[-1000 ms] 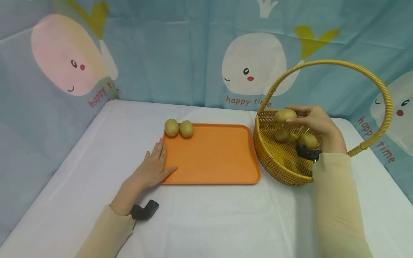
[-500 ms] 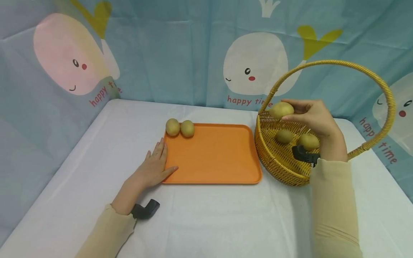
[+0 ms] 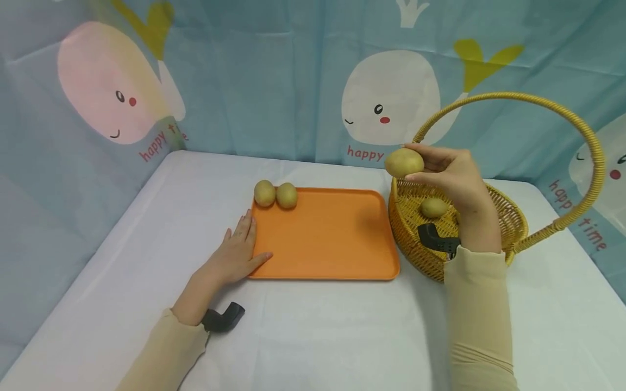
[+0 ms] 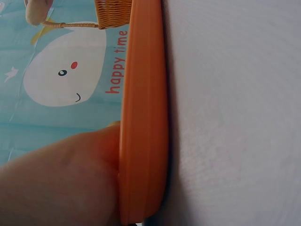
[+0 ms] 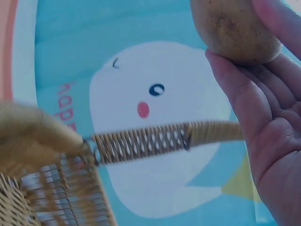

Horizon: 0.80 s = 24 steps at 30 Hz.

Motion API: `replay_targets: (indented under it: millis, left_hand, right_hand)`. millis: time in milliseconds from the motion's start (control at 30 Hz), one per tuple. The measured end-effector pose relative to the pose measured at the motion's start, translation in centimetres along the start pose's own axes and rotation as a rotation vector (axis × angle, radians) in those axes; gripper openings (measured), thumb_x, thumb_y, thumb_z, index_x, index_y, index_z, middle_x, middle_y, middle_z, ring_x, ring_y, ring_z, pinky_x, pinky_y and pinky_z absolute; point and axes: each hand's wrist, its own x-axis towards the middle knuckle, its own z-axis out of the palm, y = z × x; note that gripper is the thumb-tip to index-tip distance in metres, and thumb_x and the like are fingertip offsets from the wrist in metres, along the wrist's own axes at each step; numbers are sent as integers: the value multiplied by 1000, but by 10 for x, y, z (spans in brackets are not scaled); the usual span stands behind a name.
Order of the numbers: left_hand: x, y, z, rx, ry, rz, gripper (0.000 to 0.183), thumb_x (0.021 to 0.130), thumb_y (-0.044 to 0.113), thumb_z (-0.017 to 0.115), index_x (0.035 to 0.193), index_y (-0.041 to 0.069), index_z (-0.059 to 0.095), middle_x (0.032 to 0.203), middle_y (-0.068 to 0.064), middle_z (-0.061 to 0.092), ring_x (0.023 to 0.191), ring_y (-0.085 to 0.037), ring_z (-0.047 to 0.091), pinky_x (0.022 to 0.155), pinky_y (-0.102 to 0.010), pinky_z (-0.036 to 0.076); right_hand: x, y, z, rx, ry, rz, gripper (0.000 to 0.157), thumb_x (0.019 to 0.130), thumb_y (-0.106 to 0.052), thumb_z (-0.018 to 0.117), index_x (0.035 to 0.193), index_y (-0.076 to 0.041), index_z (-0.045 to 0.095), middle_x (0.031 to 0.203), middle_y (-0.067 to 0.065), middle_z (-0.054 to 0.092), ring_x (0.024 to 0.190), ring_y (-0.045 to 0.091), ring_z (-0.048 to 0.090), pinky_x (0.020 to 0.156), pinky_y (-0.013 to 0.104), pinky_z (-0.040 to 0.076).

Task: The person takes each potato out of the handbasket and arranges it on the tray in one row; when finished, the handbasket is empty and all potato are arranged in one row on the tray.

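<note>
A potato point(image 3: 404, 163) is pinched between thumb and curled fingers of the right hand point(image 3: 452, 176), held up near the ten-o'clock rim of the basket point(image 3: 408, 247) and the two-o'clock corner of the orange tray point(image 3: 327, 233), whose broad flat middle stretches to the left hand point(image 3: 235, 256), straight-fingered at the nine-o'clock edge, and two other potatoes point(image 3: 287, 195) at ten.

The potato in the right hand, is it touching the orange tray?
Apart. The head view shows it: the potato in the right hand is clear of the orange tray, with white cloth showing between them.

Held potato point(image 5: 235, 30) cropped, basket point(image 5: 77, 188) cropped, right-wrist view
</note>
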Motion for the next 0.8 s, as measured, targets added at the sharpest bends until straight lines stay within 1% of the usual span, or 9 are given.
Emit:
replay_targets:
  millis: [267,367,533,633,733,800]
  left_hand:
    - [0,-1,1,1,-2,-7,83,96,37,51,142,-17,9,152,-30,-3,140,-43,2,108,-62,8]
    - [0,-2,2,6,-4,-10,84,96,37,52,143,-17,9,152,-30,-3,140,-43,2,108,-62,8]
    - [0,-3,5,5,-4,-13,84,95,37,52,142,-18,9,152,-30,-4,140,-43,2,107,-62,9]
    - [0,-2,5,-4,-6,-7,85,95,38,52,142,-18,9,152,-30,-4,140,-43,2,108,-62,9]
    - [0,0,3,-2,-4,-3,85,95,38,53,142,-18,10,152,-30,-4,140,-44,3,107,-62,9]
    - [0,1,1,8,-8,-13,84,95,38,52,142,-17,10,152,-30,-4,140,-43,2,108,-61,9]
  right_hand:
    - [6,9,23,50,-20,10,48,74,8,74,121,0,64,106,4,70,93,15,68,74,23,54]
    - [9,14,34,73,-15,2,49,74,8,75,121,-1,64,109,5,69,96,16,67,78,23,53]
    - [18,24,58,164,-19,-39,51,75,11,73,123,-1,62,114,6,67,101,18,65,83,26,52]
    - [22,30,71,222,-20,-41,51,75,12,72,124,0,61,115,8,67,102,19,65,84,27,51]
    - [29,35,85,237,-15,-27,51,76,11,71,125,-1,61,118,11,65,105,20,64,86,29,51]
    - [34,39,96,226,-16,-13,52,76,10,72,126,-1,60,122,13,62,108,21,62,88,30,50]
